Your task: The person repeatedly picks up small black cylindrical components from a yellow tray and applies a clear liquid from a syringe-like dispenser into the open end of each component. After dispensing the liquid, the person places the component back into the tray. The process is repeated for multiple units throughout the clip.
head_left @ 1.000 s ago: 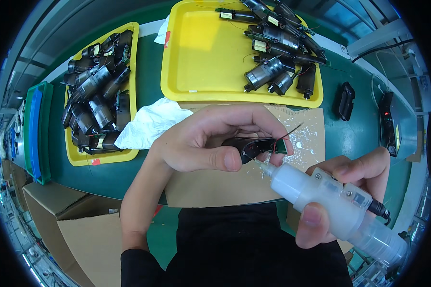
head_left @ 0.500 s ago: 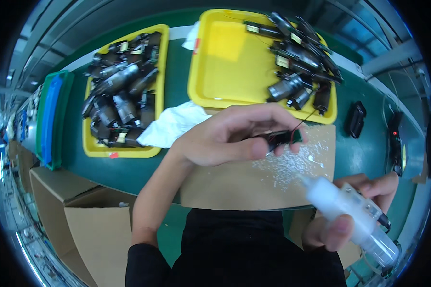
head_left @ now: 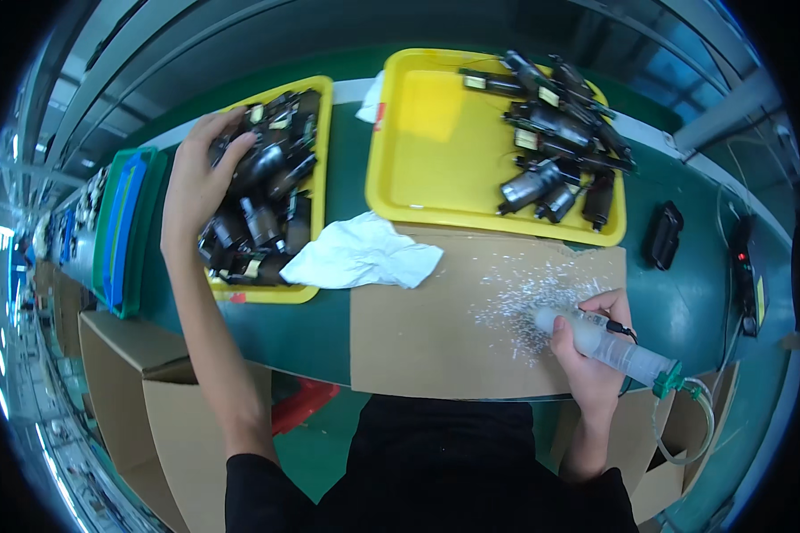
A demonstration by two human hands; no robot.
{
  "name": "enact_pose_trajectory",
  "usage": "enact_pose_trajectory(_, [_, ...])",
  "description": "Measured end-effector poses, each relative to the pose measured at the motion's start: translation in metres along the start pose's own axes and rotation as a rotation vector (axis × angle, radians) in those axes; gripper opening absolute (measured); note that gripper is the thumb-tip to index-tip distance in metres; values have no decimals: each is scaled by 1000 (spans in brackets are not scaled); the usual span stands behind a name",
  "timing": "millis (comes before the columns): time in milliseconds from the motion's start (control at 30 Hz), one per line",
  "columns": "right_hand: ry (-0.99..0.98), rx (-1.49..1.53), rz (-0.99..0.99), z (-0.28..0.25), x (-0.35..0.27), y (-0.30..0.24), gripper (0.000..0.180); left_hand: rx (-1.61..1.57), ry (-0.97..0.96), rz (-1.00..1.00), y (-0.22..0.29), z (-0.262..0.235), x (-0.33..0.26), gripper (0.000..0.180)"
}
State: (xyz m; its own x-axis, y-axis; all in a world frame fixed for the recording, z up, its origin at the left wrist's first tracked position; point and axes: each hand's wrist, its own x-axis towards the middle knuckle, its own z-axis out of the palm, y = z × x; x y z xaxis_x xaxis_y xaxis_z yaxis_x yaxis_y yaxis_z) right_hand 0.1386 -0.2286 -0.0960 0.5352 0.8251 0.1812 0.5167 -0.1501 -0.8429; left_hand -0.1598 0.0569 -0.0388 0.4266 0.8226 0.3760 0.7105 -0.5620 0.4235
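My left hand (head_left: 200,173) reaches over the left yellow tray (head_left: 326,186), thumb and fingers curled around a black cylindrical part (head_left: 228,149) among the pile. The hand hides much of that part. In my right hand (head_left: 591,364) is a clear dispensing syringe (head_left: 627,355) with whitish contents, a green cap and a thin hose. Its tip points left, low over a brown cardboard sheet (head_left: 418,346) strewn with whitish specks (head_left: 516,306). A crumpled white cloth (head_left: 364,253) overlaps the sheet's far left corner.
A second yellow tray (head_left: 436,151) stands at the back, with several dark cylindrical parts (head_left: 551,124) at its right. On the right lie a black case (head_left: 663,235) and a dark device with a red light (head_left: 743,266). Open cardboard boxes (head_left: 200,426) stand below the table edge.
My left hand has moved from above the cardboard, where it held a dark part with a red wire, to the left tray. My right hand has brought the syringe left and farther onto the sheet.
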Motion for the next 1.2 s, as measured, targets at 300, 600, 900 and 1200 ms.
enact_pose_trajectory(300, [35, -7, 27, -13, 0, -10, 32, -326, -311, 330, 130, 125, 8, 25])
enact_pose_trajectory(600, [82, 12, -29, -18, -2, -17, 32, -216, -378, 259, 159, 158, 2, 48])
enact_pose_trajectory(900, [161, 93, -203, -22, 17, -38, 34, -1829, -559, -196, 130, 113, -19, 55])
enact_pose_trajectory(1200, [336, 360, -249, 0, 21, -81, 56, -1763, -899, -89, 149, 108, -50, 74])
